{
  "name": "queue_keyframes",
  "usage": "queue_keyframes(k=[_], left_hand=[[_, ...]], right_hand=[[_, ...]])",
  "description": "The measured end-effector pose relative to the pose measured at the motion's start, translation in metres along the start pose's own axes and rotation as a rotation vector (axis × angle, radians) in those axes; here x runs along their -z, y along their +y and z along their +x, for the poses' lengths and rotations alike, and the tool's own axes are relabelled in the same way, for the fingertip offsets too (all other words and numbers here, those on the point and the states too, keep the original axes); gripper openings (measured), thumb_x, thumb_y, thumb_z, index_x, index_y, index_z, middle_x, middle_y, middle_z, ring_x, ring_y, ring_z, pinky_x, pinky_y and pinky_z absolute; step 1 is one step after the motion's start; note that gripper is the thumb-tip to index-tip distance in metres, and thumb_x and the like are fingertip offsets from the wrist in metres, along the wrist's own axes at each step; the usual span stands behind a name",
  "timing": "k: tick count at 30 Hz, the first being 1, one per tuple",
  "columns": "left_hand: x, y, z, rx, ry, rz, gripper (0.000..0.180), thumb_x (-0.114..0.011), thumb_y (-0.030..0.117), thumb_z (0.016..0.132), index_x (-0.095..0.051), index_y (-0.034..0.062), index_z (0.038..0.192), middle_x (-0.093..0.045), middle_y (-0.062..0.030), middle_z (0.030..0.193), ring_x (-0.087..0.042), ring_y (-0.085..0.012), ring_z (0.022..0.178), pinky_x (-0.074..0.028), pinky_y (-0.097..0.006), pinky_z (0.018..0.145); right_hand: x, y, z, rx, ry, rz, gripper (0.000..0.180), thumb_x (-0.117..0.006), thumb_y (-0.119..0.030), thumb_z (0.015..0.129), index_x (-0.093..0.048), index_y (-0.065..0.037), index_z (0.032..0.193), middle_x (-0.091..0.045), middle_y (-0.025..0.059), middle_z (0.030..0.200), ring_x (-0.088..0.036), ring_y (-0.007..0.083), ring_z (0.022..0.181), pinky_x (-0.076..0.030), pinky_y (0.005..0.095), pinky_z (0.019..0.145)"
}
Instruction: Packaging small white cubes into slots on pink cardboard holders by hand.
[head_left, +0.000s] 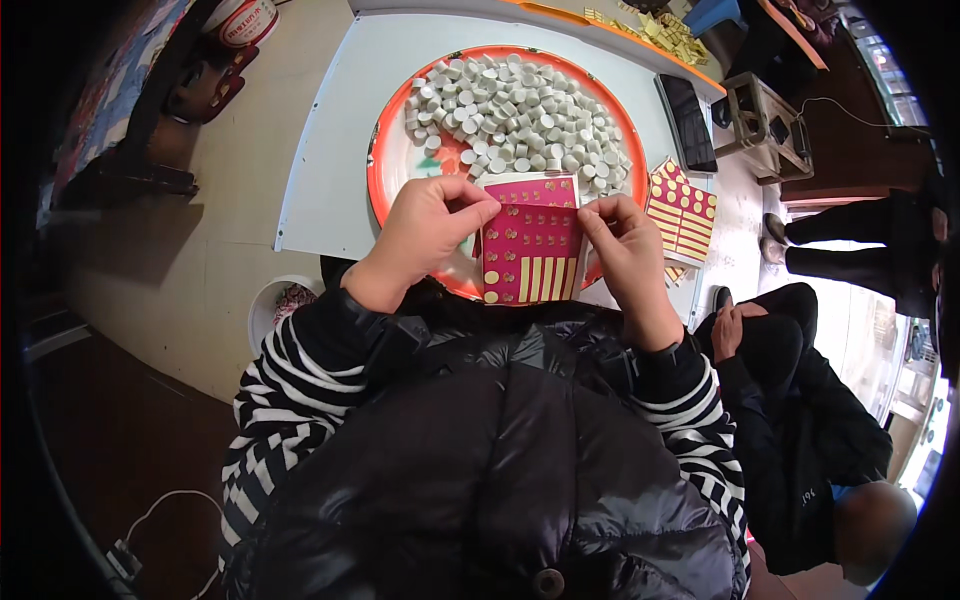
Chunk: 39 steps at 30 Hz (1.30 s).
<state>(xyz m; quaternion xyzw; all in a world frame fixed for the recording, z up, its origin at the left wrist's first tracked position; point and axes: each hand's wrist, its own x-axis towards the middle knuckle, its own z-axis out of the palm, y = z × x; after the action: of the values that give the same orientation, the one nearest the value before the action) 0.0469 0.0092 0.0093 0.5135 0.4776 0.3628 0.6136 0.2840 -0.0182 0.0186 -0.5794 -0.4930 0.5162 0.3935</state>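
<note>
Between my two hands is a magenta sticker sheet [510, 255] with yellow strips and small round labels, held up over the near edge of the tray. My left hand [430, 225] pinches its upper left corner between thumb and forefinger. At the upper right corner my right hand [628, 250] pinches it the same way. The sheet's upper part shows a fold or a second layer with a pale edge. Behind it, many small white round caps [530, 110] lie heaped in a round red-rimmed tray [376, 165].
More magenta and yellow sticker sheets [682, 212] lie on the white table [335, 150] to the right. Beyond them is a dark flat device [686, 120]. A white bin [262, 310] with scraps stands at the left. A person in dark clothes [800, 400] sits close on the right.
</note>
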Motion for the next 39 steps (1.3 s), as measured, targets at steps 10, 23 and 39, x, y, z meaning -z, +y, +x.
queue_keyframes(k=[10,23,39], left_hand=[[-0.01,-0.018,0.02,-0.038,0.082,0.326,0.017,-0.066,0.012,0.089,-0.067,-0.0052,0.09,-0.068,-0.0054,0.075,-0.06,-0.0075,0.066,-0.049,-0.024,0.06],[-0.008,-0.015,0.022,-0.027,0.047,0.329,0.018,-0.066,0.012,0.088,-0.067,-0.0058,0.09,-0.069,-0.0085,0.076,-0.063,-0.0109,0.068,-0.051,-0.026,0.062],[0.021,-0.01,0.015,-0.193,0.195,0.347,0.018,-0.069,0.013,0.085,-0.066,-0.0033,0.093,-0.066,-0.0066,0.079,-0.06,-0.0107,0.069,-0.048,-0.026,0.062]], right_hand=[[-0.041,0.007,0.017,0.683,0.084,-0.742,0.03,-0.067,0.0,0.076,-0.063,-0.003,0.105,-0.058,0.015,0.098,-0.058,0.0328,0.087,-0.05,0.039,0.076],[-0.04,0.014,0.01,0.736,0.111,-0.675,0.036,-0.07,0.002,0.072,-0.062,-0.003,0.106,-0.058,0.014,0.1,-0.058,0.0334,0.09,-0.05,0.0407,0.078],[-0.027,0.013,-0.006,0.691,-0.123,-0.478,0.042,-0.071,0.002,0.074,-0.042,-0.005,0.103,-0.052,0.0228,0.125,-0.06,0.0328,0.106,-0.05,0.0395,0.09]])
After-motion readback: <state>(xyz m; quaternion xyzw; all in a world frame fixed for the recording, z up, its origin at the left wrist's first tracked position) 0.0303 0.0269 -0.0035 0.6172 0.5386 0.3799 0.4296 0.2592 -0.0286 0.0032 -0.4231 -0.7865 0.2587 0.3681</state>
